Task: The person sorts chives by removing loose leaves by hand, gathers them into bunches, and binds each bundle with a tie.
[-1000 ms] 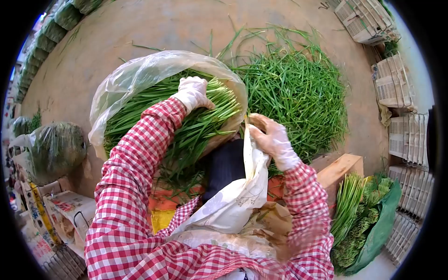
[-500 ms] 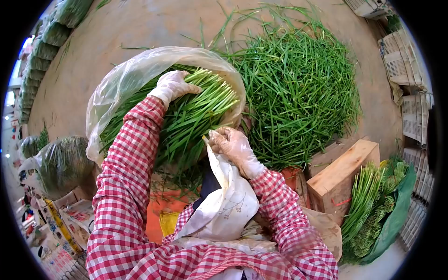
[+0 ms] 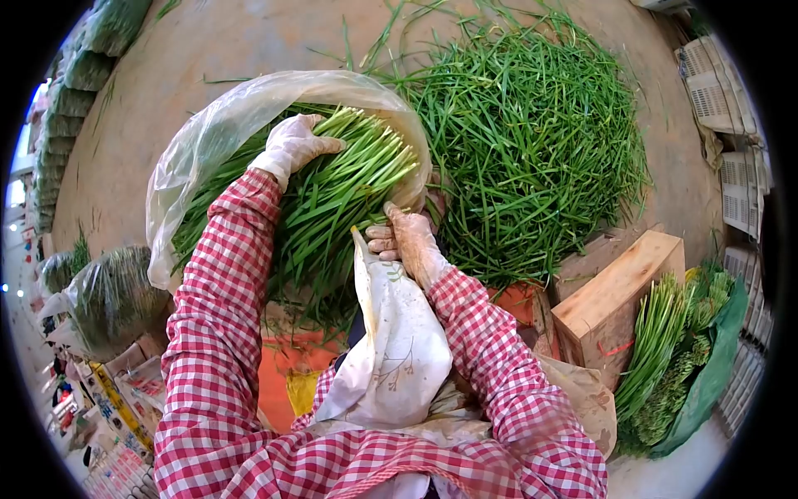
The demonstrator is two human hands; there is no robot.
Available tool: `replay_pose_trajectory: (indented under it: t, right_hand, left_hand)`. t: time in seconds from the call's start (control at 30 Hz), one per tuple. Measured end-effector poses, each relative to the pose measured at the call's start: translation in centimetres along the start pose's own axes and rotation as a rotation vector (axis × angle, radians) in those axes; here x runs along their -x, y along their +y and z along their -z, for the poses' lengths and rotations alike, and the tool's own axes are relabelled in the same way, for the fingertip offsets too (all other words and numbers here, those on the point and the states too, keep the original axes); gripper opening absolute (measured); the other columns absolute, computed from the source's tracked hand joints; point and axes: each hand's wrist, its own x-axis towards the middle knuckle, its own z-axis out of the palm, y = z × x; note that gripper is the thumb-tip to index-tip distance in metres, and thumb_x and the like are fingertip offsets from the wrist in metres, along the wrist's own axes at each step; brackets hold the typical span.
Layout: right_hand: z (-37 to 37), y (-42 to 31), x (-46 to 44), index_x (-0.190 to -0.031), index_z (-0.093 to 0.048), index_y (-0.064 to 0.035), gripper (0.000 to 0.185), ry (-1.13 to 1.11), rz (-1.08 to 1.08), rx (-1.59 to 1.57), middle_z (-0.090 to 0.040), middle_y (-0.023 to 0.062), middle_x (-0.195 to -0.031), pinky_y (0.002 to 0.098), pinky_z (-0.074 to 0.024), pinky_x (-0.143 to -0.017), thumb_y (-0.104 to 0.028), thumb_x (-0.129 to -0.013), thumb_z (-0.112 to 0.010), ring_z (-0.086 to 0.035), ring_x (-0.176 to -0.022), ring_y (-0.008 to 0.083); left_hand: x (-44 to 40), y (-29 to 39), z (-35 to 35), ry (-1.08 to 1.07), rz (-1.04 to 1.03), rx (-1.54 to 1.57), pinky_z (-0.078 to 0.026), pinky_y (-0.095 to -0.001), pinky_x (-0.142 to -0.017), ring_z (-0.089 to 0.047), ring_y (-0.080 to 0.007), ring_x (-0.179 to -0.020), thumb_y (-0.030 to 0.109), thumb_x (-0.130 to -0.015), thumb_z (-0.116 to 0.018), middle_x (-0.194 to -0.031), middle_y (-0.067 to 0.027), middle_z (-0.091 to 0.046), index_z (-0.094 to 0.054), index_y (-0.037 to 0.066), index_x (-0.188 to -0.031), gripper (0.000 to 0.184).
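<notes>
Head view: the white-gloved left hand point(image 3: 289, 150) is resting on a thick bundle of green stalks with pale ends point(image 3: 370, 154), which is lying inside a wide-mouthed translucent plastic bag point(image 3: 241, 100) left of the frame's centre. Its thumb and fingers are standing apart across the stalks; whether they are gripping cannot be told. The white-gloved right hand point(image 3: 413, 243), near the centre, is curling its fingers beside the upper edge of a white sheet printed with a brown twig motif point(image 3: 399, 333); what, if anything, they are holding is hidden. For sound handling, the left palm should be pressing lightly and evenly, keeping the pale ends aligned and the leaves uncrushed; the right fingers should be avoiding any strain on the thin film. Pale packaging with red print point(image 3: 148, 381), lower left, is showing marks too small to read; no brand is appearing legibly.
</notes>
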Motion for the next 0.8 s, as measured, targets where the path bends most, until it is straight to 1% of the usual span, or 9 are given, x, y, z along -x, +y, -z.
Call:
replay_pose_trajectory:
  t: [0.1,0.2,0.27,0.4,0.53,0.6,0.67,0.7,0.8]
  right_hand:
    - [0.3,-0.1,1.6,-0.094,-0.059,0.0010,0.033,0.059,0.179,0.301,-0.066,0.0141,-0.073,0.0261,-0.0473,-0.042,-0.030,-0.090,-0.049,-0.061,-0.050,0.0166]
    - [0.5,0.1,6.0,-0.089,-0.064,0.0022,0.032,0.285,0.974,1.009,-0.065,0.0152,-0.072,0.0315,-0.0508,-0.054,-0.026,-0.091,-0.048,-0.063,-0.056,0.0247]
    - [0.3,-0.4,6.1,-0.111,-0.056,0.0045,0.030,0.204,1.393,0.993,-0.059,0.0222,-0.107,0.0329,-0.0452,-0.086,-0.017,-0.091,-0.048,-0.057,-0.101,0.0313]
    - [-0.5,1.4,-0.9,-0.115,-0.051,0.0081,0.043,0.195,0.966,0.185,-0.061,0.0192,-0.102,0.0290,-0.0449,-0.084,-0.030,-0.095,-0.044,-0.058,-0.094,0.0257]
    - [-0.9,-2.1,-2.7,-0.104,-0.057,0.0064,0.063,0.245,0.466,0.270,-0.062,0.0156,-0.095,0.0287,-0.0449,-0.080,-0.054,-0.083,-0.055,-0.058,-0.090,0.0220]
    - [-2.9,-2.6,-3.2,-0.122,-0.042,0.0049,0.079,0.290,0.914,0.162,-0.057,0.0158,-0.109,0.0307,-0.0431,-0.088,-0.047,-0.071,-0.073,-0.056,-0.098,0.0228]
    - [-4.4,-3.6,-4.3,-0.130,-0.033,0.0046,0.089,-0.169,0.717,-0.236,-0.048,0.0180,-0.123,0.0322,-0.0351,-0.098,-0.038,-0.067,-0.079,-0.048,-0.111,0.0257]
    - [-4.9,-4.9,-3.6,-0.131,-0.032,0.0058,0.086,0.235,0.626,0.147,-0.043,0.0191,-0.128,0.0327,-0.0295,-0.103,-0.029,-0.068,-0.080,-0.042,-0.117,0.0267]
    - [-6.0,-4.8,-4.7,-0.130,-0.032,0.0066,0.082,0.215,0.563,-0.021,-0.044,0.0192,-0.127,0.0319,-0.0326,-0.100,-0.022,-0.069,-0.079,-0.044,-0.115,0.0264]
  left_hand:
    - [-0.2,-0.1,-0.1,-0.005,0.000,0.038,-0.046,-0.0300,-0.079,-0.064,-0.0193,-0.081,0.032,-0.067,-0.073,-0.090,-0.0116,-0.068,-0.064,0.005,-0.105,0.048]
    - [-0.1,-0.4,-0.2,0.008,-0.007,0.029,-0.047,-0.0297,-0.078,-0.064,-0.0189,-0.080,0.031,-0.067,-0.073,-0.089,-0.0108,-0.068,-0.064,0.005,-0.105,0.047]
    - [-0.2,0.0,0.1,-0.034,0.002,0.054,-0.047,-0.0298,-0.077,-0.064,-0.0185,-0.078,0.030,-0.068,-0.072,-0.089,-0.0100,-0.068,-0.064,0.005,-0.105,0.046]
    - [-0.3,-0.5,-0.3,-0.044,0.025,0.160,-0.046,-0.0323,-0.079,-0.064,-0.0223,-0.082,0.037,-0.066,-0.070,-0.090,-0.0117,-0.068,-0.065,0.008,-0.104,0.048]
    - [0.5,0.0,-0.3,0.054,0.025,0.078,-0.046,-0.0288,-0.078,-0.063,-0.0172,-0.078,0.030,-0.066,-0.075,-0.089,-0.0098,-0.067,-0.066,0.003,-0.100,0.045]
    - [0.6,0.1,-0.6,0.111,0.014,-0.009,-0.046,-0.0284,-0.078,-0.062,-0.0167,-0.078,0.029,-0.064,-0.076,-0.091,-0.0094,-0.067,-0.065,0.002,-0.100,0.046]
    - [0.6,-0.7,-1.2,0.122,0.016,0.144,-0.047,-0.0270,-0.076,-0.061,-0.0136,-0.076,0.025,-0.067,-0.076,-0.089,-0.0071,-0.067,-0.065,0.002,-0.101,0.042]
    - [0.8,-0.7,-1.3,0.118,0.018,0.140,-0.047,-0.0270,-0.076,-0.061,-0.0136,-0.076,0.025,-0.067,-0.076,-0.089,-0.0071,-0.067,-0.065,0.002,-0.101,0.042]
    - [1.1,-1.1,-1.4,0.018,-0.056,0.464,-0.048,-0.0240,-0.070,-0.059,-0.0092,-0.074,0.011,-0.074,-0.070,-0.087,-0.0033,-0.066,-0.064,-0.001,-0.098,0.027]
